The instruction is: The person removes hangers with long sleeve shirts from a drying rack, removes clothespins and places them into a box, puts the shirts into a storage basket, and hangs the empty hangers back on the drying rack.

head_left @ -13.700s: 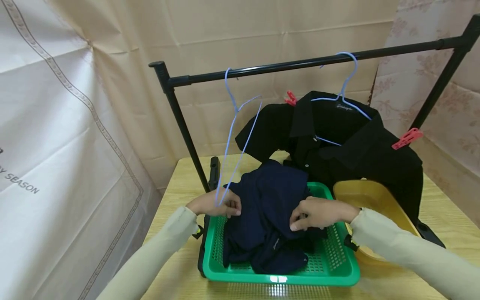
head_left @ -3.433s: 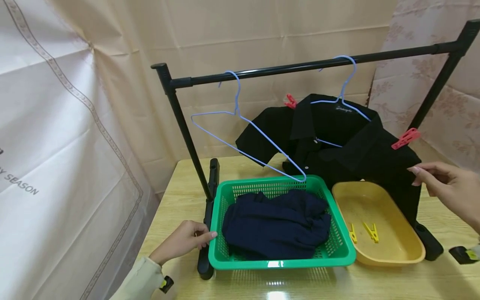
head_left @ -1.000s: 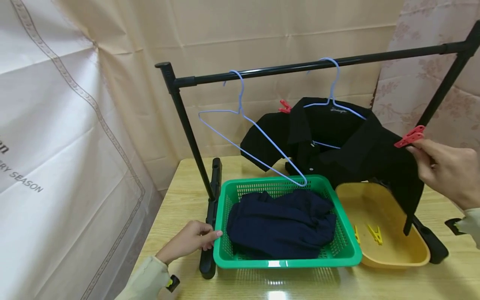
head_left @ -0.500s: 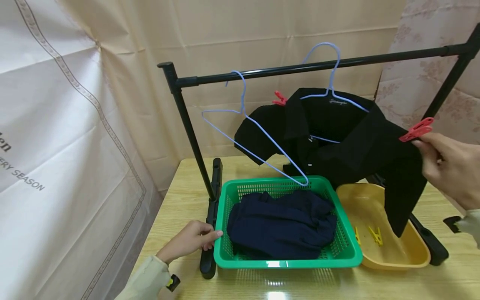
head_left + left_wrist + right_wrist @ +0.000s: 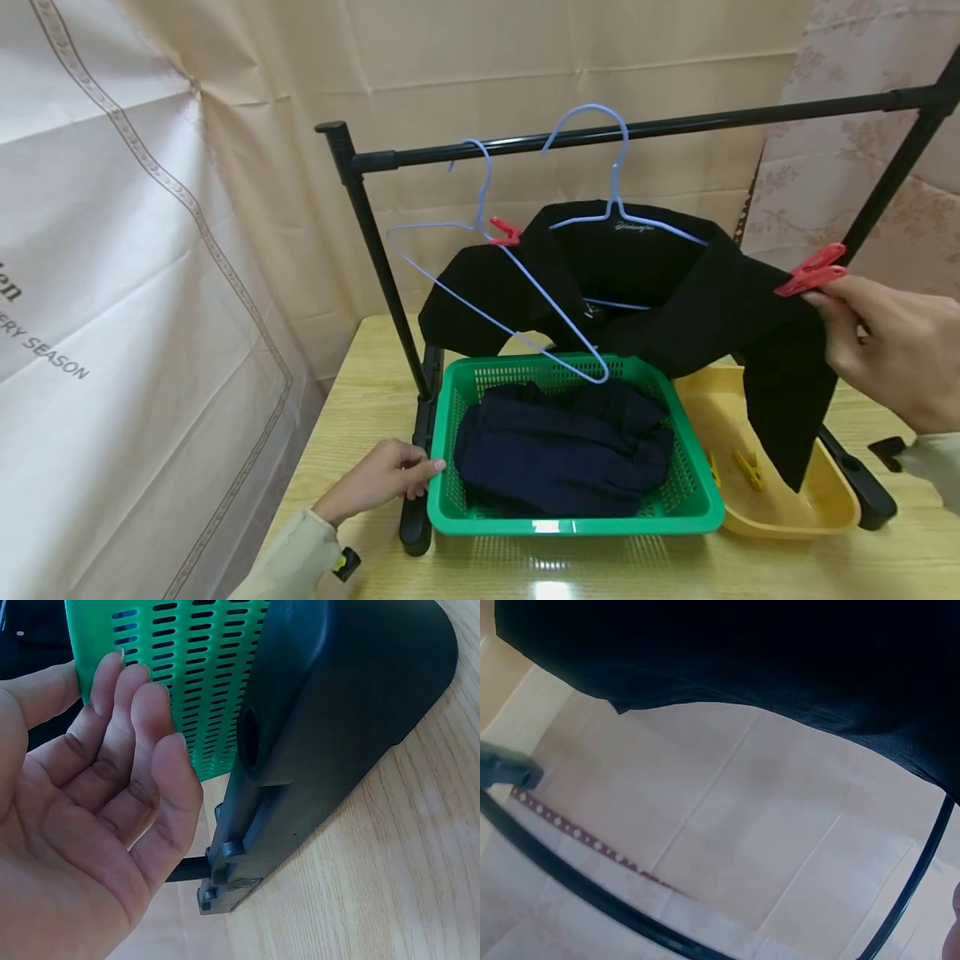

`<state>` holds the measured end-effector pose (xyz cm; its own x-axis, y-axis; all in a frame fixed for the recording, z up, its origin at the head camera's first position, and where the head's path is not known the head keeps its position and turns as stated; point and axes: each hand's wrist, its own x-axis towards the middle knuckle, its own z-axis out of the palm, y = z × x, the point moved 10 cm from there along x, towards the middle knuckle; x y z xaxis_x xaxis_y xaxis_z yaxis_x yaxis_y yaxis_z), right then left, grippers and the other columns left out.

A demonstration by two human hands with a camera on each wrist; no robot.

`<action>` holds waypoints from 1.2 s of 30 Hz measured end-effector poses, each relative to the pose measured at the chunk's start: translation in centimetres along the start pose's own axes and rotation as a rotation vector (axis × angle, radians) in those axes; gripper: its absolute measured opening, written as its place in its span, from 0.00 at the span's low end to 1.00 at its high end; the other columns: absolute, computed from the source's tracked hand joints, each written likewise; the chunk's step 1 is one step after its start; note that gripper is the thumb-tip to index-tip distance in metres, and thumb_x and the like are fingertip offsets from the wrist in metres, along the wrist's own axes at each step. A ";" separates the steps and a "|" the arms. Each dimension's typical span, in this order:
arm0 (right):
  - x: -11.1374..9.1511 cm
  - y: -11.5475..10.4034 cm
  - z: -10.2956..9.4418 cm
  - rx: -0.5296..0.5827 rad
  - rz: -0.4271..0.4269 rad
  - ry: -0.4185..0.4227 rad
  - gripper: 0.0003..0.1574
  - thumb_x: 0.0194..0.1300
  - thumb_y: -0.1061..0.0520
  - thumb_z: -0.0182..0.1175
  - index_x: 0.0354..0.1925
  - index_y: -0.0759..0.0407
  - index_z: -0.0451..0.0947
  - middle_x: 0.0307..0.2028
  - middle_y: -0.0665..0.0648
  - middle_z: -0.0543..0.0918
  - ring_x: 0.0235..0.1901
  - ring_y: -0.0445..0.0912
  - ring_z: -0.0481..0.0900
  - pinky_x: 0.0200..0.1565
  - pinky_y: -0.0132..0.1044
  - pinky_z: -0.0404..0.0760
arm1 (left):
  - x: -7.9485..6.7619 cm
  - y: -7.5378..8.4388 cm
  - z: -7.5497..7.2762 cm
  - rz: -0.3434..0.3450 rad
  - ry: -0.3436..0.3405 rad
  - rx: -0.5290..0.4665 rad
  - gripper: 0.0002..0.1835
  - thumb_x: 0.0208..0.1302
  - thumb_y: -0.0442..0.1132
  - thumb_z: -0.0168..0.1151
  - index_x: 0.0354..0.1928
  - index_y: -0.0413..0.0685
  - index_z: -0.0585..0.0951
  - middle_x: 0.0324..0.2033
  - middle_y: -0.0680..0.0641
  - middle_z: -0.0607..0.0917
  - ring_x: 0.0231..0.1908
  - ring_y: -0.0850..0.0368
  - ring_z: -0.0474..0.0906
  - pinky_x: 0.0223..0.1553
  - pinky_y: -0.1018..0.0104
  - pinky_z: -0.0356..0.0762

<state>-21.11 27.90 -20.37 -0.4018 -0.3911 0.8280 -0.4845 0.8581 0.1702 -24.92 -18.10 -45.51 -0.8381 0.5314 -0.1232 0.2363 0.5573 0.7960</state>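
My right hand [image 5: 900, 350] grips the shoulder of a black collared shirt [image 5: 720, 317] just below a red clothespin [image 5: 813, 271]. The shirt hangs tilted on a blue wire hanger [image 5: 617, 183], whose hook appears in front of the black rail [image 5: 720, 125], off it. A second red clothespin [image 5: 505, 232] is on the other shoulder. My left hand [image 5: 378, 483] pinches the left rim of the green basket [image 5: 592, 527]; in the left wrist view its fingers curl outside the slotted basket wall [image 5: 196, 667]. A crumpled navy garment [image 5: 555, 450] lies inside.
A bare blue hanger [image 5: 483, 183] hangs on the rail's left, in front of the shirt's sleeve. Right of the basket stands a yellow tray [image 5: 806, 527] holding yellow clothespins [image 5: 748, 469], partly under the shirt. The rack's black foot [image 5: 415, 525] is beside the basket.
The navy garment was handled by both hands earlier and now lies lower in the basket. My right hand took the shirt's shoulder, lifted its hanger and shifted it left, towards the bare hanger.
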 end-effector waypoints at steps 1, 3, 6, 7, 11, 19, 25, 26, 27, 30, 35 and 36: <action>0.1 -0.3 0.1 0.009 -0.006 0.001 0.38 0.74 0.39 0.38 0.36 0.71 0.78 0.14 0.55 0.70 0.12 0.38 0.56 0.13 0.27 0.58 | 0.0 0.0 0.0 0.001 0.000 0.000 0.22 0.68 0.57 0.54 0.23 0.50 0.81 0.20 0.52 0.82 0.22 0.56 0.78 0.26 0.57 0.79; 0.3 -1.0 0.1 0.034 -0.033 0.025 0.38 0.74 0.39 0.40 0.34 0.72 0.78 0.14 0.55 0.70 0.11 0.37 0.56 0.13 0.28 0.61 | 0.1 0.0 0.0 0.000 0.000 -0.004 0.22 0.68 0.56 0.54 0.23 0.49 0.81 0.20 0.51 0.82 0.22 0.56 0.78 0.26 0.55 0.79; 0.6 -2.0 0.0 0.071 -0.082 0.078 0.38 0.74 0.41 0.42 0.32 0.73 0.78 0.13 0.55 0.71 0.10 0.37 0.57 0.12 0.31 0.62 | 0.1 0.1 0.0 -0.006 0.001 -0.009 0.22 0.68 0.56 0.54 0.23 0.49 0.81 0.20 0.51 0.82 0.22 0.56 0.78 0.27 0.53 0.79; 0.7 -2.2 -0.1 0.084 -0.099 0.103 0.37 0.74 0.41 0.44 0.32 0.73 0.79 0.13 0.56 0.72 0.10 0.37 0.57 0.12 0.32 0.62 | 0.1 0.1 0.0 -0.008 0.002 -0.011 0.21 0.68 0.55 0.55 0.23 0.49 0.81 0.20 0.51 0.82 0.23 0.56 0.78 0.27 0.53 0.79; 0.7 -2.8 -0.4 0.114 -0.113 0.158 0.36 0.73 0.41 0.45 0.31 0.73 0.79 0.13 0.56 0.73 0.09 0.37 0.57 0.11 0.33 0.60 | 0.1 0.2 0.0 -0.018 0.007 -0.019 0.21 0.68 0.53 0.55 0.24 0.48 0.82 0.21 0.50 0.82 0.23 0.54 0.78 0.27 0.54 0.79; 0.9 -3.6 0.1 0.157 -0.135 0.161 0.33 0.73 0.43 0.46 0.32 0.71 0.81 0.15 0.56 0.76 0.09 0.37 0.58 0.11 0.33 0.61 | 0.1 0.1 -0.3 -0.008 0.014 -0.005 0.21 0.68 0.55 0.55 0.23 0.49 0.81 0.20 0.51 0.82 0.22 0.56 0.78 0.26 0.56 0.79; 0.8 -4.6 0.9 0.233 -0.145 0.200 0.32 0.72 0.42 0.48 0.32 0.69 0.81 0.17 0.55 0.78 0.09 0.36 0.59 0.11 0.32 0.60 | -0.1 -0.1 -0.1 -0.014 0.014 -0.002 0.22 0.68 0.57 0.54 0.23 0.51 0.81 0.20 0.52 0.82 0.21 0.55 0.78 0.26 0.53 0.79; 0.7 -4.8 1.0 0.244 -0.150 0.200 0.32 0.72 0.42 0.48 0.31 0.68 0.81 0.17 0.55 0.78 0.09 0.36 0.59 0.11 0.32 0.60 | -0.1 -0.1 -0.1 -0.015 0.015 0.001 0.23 0.68 0.58 0.53 0.23 0.51 0.81 0.20 0.52 0.82 0.21 0.55 0.78 0.26 0.54 0.79; 0.7 -5.1 1.1 0.254 -0.155 0.202 0.32 0.72 0.42 0.48 0.31 0.68 0.81 0.17 0.55 0.78 0.09 0.36 0.59 0.11 0.32 0.60 | -0.1 -0.1 0.0 -0.014 0.014 0.003 0.23 0.68 0.58 0.53 0.23 0.51 0.81 0.20 0.52 0.82 0.21 0.55 0.78 0.26 0.55 0.78; 0.8 -6.0 1.2 0.279 -0.175 0.205 0.32 0.72 0.42 0.48 0.31 0.68 0.82 0.17 0.55 0.79 0.09 0.36 0.58 0.11 0.31 0.59 | -0.2 -0.2 0.1 -0.014 0.011 0.004 0.23 0.68 0.58 0.53 0.23 0.51 0.81 0.20 0.52 0.82 0.22 0.55 0.78 0.25 0.58 0.77; 1.0 -7.3 0.8 0.316 -0.194 0.235 0.30 0.73 0.44 0.49 0.29 0.67 0.82 0.19 0.58 0.81 0.08 0.39 0.62 0.10 0.30 0.57 | -0.2 -0.5 0.3 -0.038 0.003 -0.021 0.23 0.68 0.58 0.53 0.23 0.50 0.80 0.20 0.52 0.81 0.23 0.57 0.77 0.28 0.55 0.78; 1.0 -7.5 0.7 0.323 -0.197 0.240 0.30 0.73 0.45 0.49 0.29 0.67 0.82 0.18 0.57 0.81 0.07 0.39 0.62 0.10 0.30 0.57 | -0.2 -0.5 0.3 -0.041 0.004 -0.023 0.23 0.68 0.58 0.53 0.23 0.50 0.80 0.20 0.52 0.81 0.23 0.57 0.77 0.27 0.56 0.78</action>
<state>-18.41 20.80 -21.21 -0.1042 -0.4153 0.9037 -0.7669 0.6121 0.1929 -24.75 -18.31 -46.09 -0.8491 0.5054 -0.1537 0.1901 0.5638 0.8037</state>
